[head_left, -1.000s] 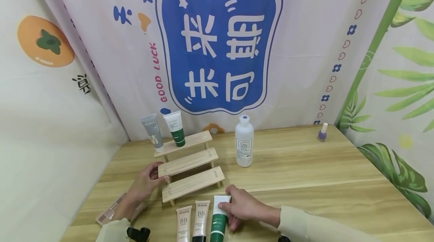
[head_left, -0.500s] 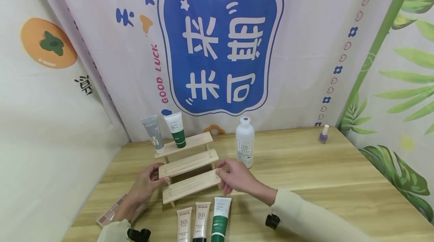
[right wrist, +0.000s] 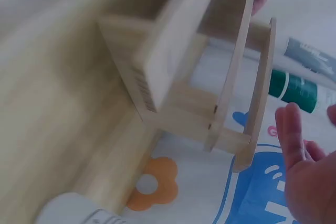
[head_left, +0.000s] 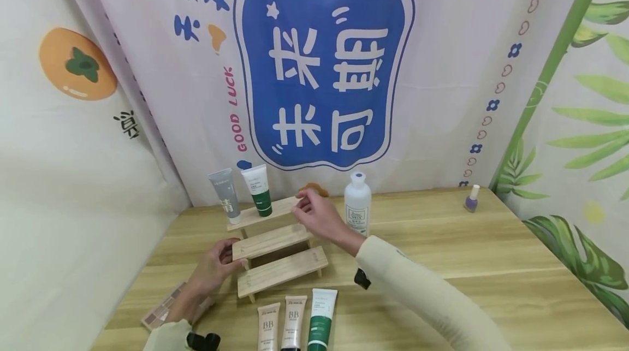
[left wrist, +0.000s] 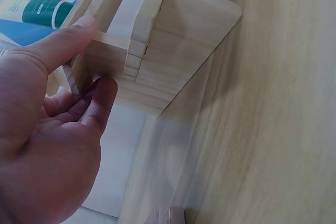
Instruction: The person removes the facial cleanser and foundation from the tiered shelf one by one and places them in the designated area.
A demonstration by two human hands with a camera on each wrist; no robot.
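Note:
A three-tier wooden display rack [head_left: 282, 272] stands on the table. My left hand [head_left: 216, 266] grips the left end of its middle tier, thumb on top and fingers below, as the left wrist view [left wrist: 58, 103] also shows of the hand. My right hand [head_left: 321, 217] is at the right end of the top tier, holding nothing; in the right wrist view its fingers [right wrist: 291, 129] are extended, apart from the wood. On the top tier stand a grey tube [head_left: 223, 190] and a white-and-green tube [head_left: 257, 190]. Two BB cream tubes [head_left: 268, 326] and another white-and-green tube [head_left: 322, 321] lie in front of the rack.
A white bottle [head_left: 357, 201] stands right of the rack, partly behind my right forearm. A purple nail polish bottle [head_left: 472, 199] is at the back right. An eyeshadow palette [head_left: 159, 313] lies partly under my left forearm. Printed cloth [head_left: 432, 94] hangs behind the table.
My right hand has let go of the front white-and-green tube and moved up past the lower tiers to the top tier's right end. My left hand keeps its grip on the rack.

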